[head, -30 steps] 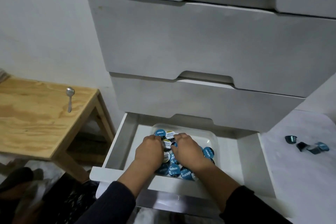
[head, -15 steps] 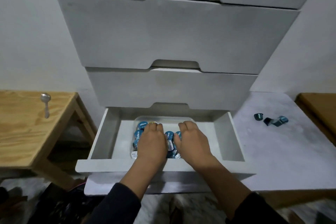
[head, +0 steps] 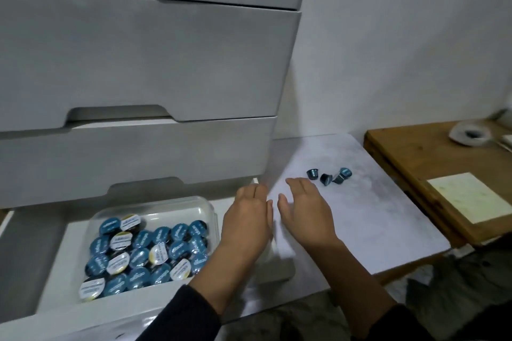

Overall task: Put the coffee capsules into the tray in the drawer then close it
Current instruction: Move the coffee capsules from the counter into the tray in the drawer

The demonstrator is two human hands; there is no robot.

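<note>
The bottom drawer (head: 41, 257) of the white cabinet stands pulled out. In it sits a clear plastic tray (head: 194, 209) filled with several blue and white coffee capsules (head: 144, 252). Three loose blue capsules (head: 329, 176) lie on the pale marbled surface to the right of the cabinet. My left hand (head: 249, 219) hovers over the drawer's right side, fingers relaxed, holding nothing. My right hand (head: 303, 213) is beside it above the marbled surface, fingers straight and empty, a short way short of the loose capsules.
Closed drawers (head: 138, 58) of the cabinet rise above the open one. A wooden table (head: 415, 158) at the right carries a pale paper sheet (head: 468, 196) and a white roll (head: 469, 133). The marbled surface (head: 388, 230) ends at a front edge near me.
Both hands have left the tray and moved right, toward the loose capsules. The view has swung right, so the left wooden table with the spoon is out of sight.
</note>
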